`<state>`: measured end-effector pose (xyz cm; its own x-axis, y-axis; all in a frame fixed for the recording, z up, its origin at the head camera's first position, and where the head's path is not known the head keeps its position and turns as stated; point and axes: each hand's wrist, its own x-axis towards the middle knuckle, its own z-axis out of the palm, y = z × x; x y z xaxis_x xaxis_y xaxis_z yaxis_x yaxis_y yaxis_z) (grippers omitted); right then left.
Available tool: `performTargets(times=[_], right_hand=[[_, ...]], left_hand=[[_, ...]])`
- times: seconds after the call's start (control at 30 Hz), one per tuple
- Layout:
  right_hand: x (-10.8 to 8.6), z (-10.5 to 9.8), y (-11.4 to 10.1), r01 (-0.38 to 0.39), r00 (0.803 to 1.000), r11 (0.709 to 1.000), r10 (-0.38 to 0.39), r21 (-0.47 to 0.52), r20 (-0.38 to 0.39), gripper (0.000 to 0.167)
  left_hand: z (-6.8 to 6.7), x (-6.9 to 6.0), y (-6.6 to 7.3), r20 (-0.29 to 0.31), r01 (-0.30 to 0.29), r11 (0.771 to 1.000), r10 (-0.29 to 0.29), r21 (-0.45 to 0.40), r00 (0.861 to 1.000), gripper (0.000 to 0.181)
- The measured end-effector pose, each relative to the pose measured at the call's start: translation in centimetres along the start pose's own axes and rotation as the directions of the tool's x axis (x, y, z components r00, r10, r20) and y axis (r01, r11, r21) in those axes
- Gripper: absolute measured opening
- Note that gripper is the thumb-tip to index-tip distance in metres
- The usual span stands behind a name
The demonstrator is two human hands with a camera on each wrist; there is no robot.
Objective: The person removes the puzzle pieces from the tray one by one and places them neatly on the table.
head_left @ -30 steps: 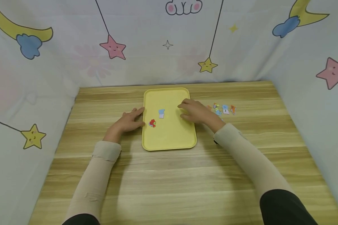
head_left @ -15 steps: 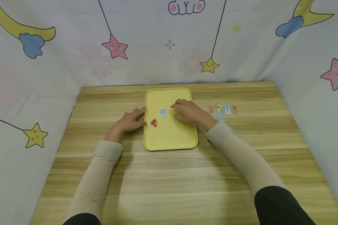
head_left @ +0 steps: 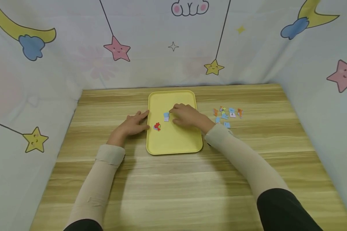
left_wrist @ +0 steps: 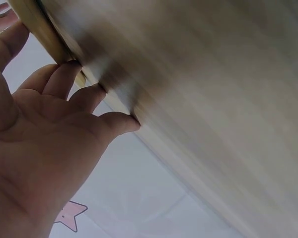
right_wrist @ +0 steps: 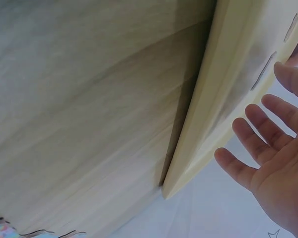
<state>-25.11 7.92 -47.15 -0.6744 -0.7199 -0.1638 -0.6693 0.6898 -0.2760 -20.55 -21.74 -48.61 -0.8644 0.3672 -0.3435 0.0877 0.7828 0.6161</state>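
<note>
A yellow tray (head_left: 176,144) lies on the wooden table. On its left half are a small blue-and-lilac flat piece (head_left: 166,117) and a red piece (head_left: 157,126), lower left of it. My left hand (head_left: 131,124) rests at the tray's left rim, fingertips on the table and at the edge, as the left wrist view also shows. My right hand (head_left: 188,116) is over the tray's middle, its index fingertip right beside the blue-and-lilac piece; whether it touches cannot be told. In the right wrist view its fingers (right_wrist: 260,131) are spread loosely, with nothing visible between them.
Right of the tray, several small coloured flat pieces (head_left: 224,115) lie scattered on the wooden table (head_left: 173,186). A white cloth (head_left: 150,64) printed with stars and moons rises along the table's back edge and both sides.
My right hand has moved left across the tray, up to the blue-and-lilac piece. More of the pieces on the right now show. The left hand stays at the rim.
</note>
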Motion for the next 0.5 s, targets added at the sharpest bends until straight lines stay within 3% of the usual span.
performTargets(times=[0.5], right_hand=[[1.1, 0.5, -0.5, 0.001, 1.000, 1.000, -0.001, -0.016, 0.030, 0.047]], left_hand=[[0.0, 0.0, 0.2, -0.007, 0.011, 1.000, -0.011, -0.004, 1.000, 0.080]])
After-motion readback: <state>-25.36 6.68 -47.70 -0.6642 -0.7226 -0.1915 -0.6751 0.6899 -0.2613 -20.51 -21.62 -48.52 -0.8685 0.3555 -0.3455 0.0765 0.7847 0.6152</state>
